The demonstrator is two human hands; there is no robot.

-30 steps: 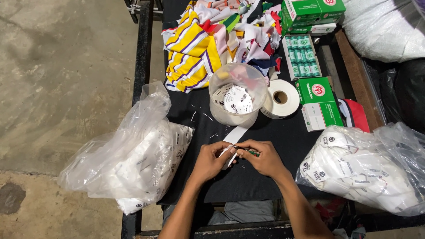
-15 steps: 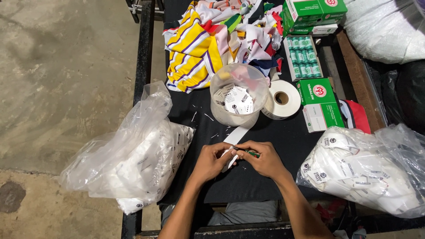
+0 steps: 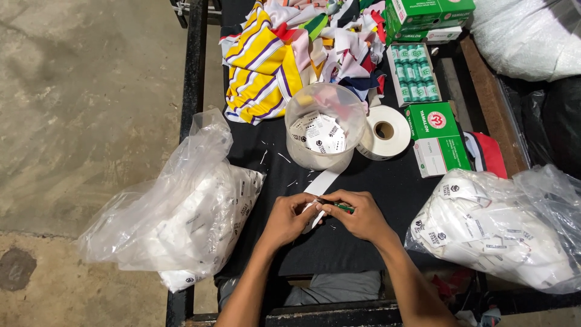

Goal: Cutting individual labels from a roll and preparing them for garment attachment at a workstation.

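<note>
On top of the black table (image 3: 393, 181), the largest things are two clear plastic bags stuffed with white tags: one bag (image 3: 175, 218) hangs over the left edge, the other bag (image 3: 496, 230) sits at the right. Across the far end lies a heap of striped and coloured cloth (image 3: 272, 60), with green boxes (image 3: 436, 136) beside it on the right. Near the middle stands a clear plastic tub (image 3: 324, 124) holding small white printed tags, and a roll of white tape (image 3: 384, 130) leans against its right side. From under the tub a white strip (image 3: 321, 184) runs toward the person. Both hands meet over that strip at the near side of the table: the left hand (image 3: 287, 218) pinches its end between closed fingers, and the right hand (image 3: 360, 215) is closed around a small green tool (image 3: 342, 208), touching the left hand's fingertips. A few white scraps (image 3: 281, 158) lie near the tub
</note>
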